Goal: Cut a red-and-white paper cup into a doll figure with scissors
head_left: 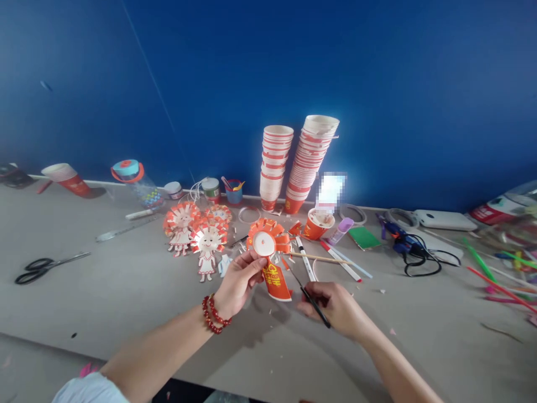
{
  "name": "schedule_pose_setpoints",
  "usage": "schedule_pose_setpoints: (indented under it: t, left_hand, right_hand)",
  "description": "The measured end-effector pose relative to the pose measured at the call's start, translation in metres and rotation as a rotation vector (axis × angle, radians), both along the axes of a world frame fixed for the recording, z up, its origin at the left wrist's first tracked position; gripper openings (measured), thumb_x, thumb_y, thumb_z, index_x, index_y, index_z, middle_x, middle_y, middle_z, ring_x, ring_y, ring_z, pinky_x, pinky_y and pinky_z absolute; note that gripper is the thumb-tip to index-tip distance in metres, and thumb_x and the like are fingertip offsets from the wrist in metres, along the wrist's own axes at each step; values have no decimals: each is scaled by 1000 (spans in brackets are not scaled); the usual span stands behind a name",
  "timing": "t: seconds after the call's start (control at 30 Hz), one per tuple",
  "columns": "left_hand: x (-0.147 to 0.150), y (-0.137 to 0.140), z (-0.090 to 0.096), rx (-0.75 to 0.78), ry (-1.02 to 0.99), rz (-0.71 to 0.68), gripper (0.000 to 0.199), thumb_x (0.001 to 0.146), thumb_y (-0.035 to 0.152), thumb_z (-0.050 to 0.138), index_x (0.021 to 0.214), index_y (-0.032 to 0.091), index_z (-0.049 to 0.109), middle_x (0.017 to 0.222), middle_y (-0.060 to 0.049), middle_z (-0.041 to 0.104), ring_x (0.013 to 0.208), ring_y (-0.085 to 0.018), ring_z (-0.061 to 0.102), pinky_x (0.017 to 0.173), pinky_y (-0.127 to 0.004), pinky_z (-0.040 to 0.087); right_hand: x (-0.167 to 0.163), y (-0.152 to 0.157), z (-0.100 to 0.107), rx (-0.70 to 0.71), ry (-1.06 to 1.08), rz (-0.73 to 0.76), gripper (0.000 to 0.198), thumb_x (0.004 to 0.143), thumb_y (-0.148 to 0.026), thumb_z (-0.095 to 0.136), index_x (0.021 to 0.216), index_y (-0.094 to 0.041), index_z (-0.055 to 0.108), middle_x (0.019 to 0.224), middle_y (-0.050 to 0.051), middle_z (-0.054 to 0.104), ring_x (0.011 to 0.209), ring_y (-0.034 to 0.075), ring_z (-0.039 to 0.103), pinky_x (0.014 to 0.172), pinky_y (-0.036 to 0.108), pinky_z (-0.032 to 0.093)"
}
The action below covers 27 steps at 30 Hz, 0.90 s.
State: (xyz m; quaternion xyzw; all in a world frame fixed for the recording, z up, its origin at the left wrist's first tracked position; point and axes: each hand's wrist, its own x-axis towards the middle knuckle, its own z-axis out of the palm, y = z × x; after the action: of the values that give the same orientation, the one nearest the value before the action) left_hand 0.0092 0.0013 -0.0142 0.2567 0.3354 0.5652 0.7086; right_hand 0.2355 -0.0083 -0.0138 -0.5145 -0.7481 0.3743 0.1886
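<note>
My left hand (241,277), with a red bead bracelet (216,314) at its wrist, pinches a cut red paper cup (277,282). The cup's wall is sliced into flaps that fan out round its white base (263,242), and a wider piece with yellow lettering hangs below. Held in my right hand (335,308) is a craft knife (314,306) with a black handle and thin blade, its tip close to the cup's right side. Left of the cup lie several paper dolls (207,249) with red-and-white fringed heads.
Two tall stacks of paper cups (277,162) stand by the blue wall. Scissors (50,266) lie at left. Markers (306,258), a green pad (364,238), a blue glue gun (398,238) and coloured pipe cleaners (482,260) spread rightward.
</note>
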Motion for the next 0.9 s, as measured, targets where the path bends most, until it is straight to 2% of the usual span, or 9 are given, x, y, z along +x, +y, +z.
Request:
schedule_pose_setpoints:
  t: [0.1,0.23,0.3,0.5,0.63,0.77,0.9]
  left_hand:
    - [-1,-1,0,26,36,22,19,70,25,75,68,14,59,54,7,49,42,-1,28,45,-17,29]
    - [-2,-3,0,47,104,18,19,69,26,76,71,14,62,61,5,55,42,0,31,43,-17,27]
    - [-1,-4,0,60,138,19,19,69,27,76,74,14,64,64,4,56,43,0,33,43,-16,26]
    - [0,-5,-1,111,201,47,20,69,29,75,77,14,65,66,3,58,43,0,35,41,-16,24]
    - [0,-5,-3,93,164,14,18,69,27,76,75,14,64,66,3,59,45,-2,38,42,-17,26]
    - [0,-6,-3,100,62,-42,15,70,24,76,74,15,65,65,2,61,52,-5,48,49,-19,33]
    - [1,-7,-5,111,-10,-88,9,73,20,73,79,16,68,70,0,64,58,-8,53,56,-21,39]
  right_hand:
    - [5,1,7,13,-128,76,37,75,-42,63,52,-17,48,49,-4,46,49,10,34,45,22,21]
    - [4,0,8,-124,-53,171,39,78,-42,61,53,-18,43,51,-2,56,48,10,43,46,20,29]
    - [3,-1,7,-122,-54,175,40,79,-42,61,53,-18,43,50,-1,58,47,10,45,46,20,29]
    - [2,-2,6,-2,-122,158,42,80,-43,59,50,-17,44,47,-3,51,46,9,38,45,21,25]
    - [1,-2,8,151,-165,157,42,79,-43,60,49,-17,45,48,-4,43,48,9,32,45,21,24]
    - [-2,-3,8,320,-238,114,39,78,-42,60,51,-18,46,51,-3,45,50,11,37,49,22,27]
    - [-2,-5,10,406,-294,104,37,79,-42,59,52,-19,48,53,-1,50,51,13,43,50,22,28]
